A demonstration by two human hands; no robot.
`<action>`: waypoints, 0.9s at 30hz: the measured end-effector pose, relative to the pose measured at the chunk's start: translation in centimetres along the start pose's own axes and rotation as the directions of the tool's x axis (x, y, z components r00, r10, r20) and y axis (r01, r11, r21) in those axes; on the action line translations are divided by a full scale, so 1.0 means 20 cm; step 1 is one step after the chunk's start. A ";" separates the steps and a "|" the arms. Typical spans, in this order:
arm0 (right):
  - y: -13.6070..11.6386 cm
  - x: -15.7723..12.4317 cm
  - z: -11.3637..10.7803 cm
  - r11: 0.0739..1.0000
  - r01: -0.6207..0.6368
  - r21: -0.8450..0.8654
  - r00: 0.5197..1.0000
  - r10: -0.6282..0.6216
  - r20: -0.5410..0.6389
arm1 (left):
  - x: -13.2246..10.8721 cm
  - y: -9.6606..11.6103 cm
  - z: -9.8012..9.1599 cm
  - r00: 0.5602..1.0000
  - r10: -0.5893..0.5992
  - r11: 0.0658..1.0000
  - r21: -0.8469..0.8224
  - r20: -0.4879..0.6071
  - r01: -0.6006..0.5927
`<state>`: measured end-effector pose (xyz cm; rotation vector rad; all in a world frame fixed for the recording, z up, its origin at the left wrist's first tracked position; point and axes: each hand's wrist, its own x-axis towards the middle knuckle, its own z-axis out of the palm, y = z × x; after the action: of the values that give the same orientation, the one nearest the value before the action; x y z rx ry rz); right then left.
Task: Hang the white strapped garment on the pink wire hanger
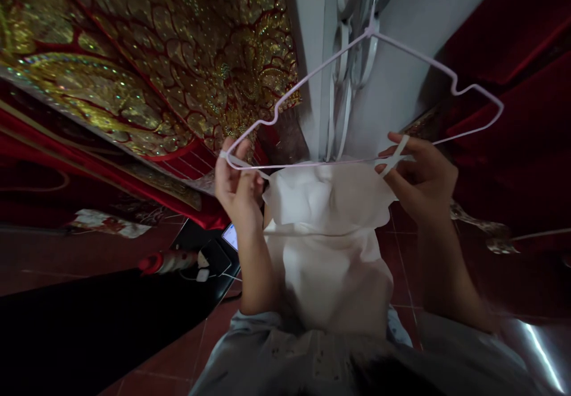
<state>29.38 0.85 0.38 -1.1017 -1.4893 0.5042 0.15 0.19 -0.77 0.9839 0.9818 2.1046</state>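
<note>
A thin pale wire hanger (414, 57) hangs in front of me with a white strappy garment (328, 235) drooping from its lower bar. My left hand (236, 185) is closed round the hanger's left end and the garment's left strap. My right hand (422, 176) pinches the garment's right strap (395, 157) against the lower bar near the right side. The hanger's hook reaches up to a white metal grille (352, 45).
A red and gold embroidered cloth (178, 57) fills the upper left. Dark red velvet fabric (526, 116) hangs on the right. On the red tiled floor (404, 253) lie a phone (231, 235), a white charger (203, 265) and a dark mat.
</note>
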 end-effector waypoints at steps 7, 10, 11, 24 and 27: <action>0.05 -0.01 -0.01 0.999 -0.015 0.053 0.998 0.011 0.060 | 0.21 0.07 -0.15 0.949 0.265 0.946 0.146 0.173 -0.291; 0.05 -0.02 0.00 0.998 -0.024 0.052 0.997 0.020 0.070 | 0.27 0.15 -0.05 0.932 0.086 0.978 0.147 0.351 -0.146; 0.05 -0.02 0.00 0.998 -0.027 0.050 0.998 0.024 0.064 | 0.28 0.18 0.00 0.929 0.015 0.976 0.195 0.369 -0.094; -0.03 -0.01 0.01 0.979 -0.028 0.204 0.999 0.035 -0.029 | 0.09 -0.02 0.11 0.979 -0.195 0.941 -0.271 0.057 0.203; -0.05 0.00 0.03 0.993 -0.030 0.114 0.993 0.043 -0.109 | -0.01 -0.06 0.14 0.978 -0.204 0.958 -0.200 0.034 0.207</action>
<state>28.45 0.53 1.11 -1.0533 -1.3302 0.5375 2.74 1.72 -0.53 0.7590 0.8072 1.9759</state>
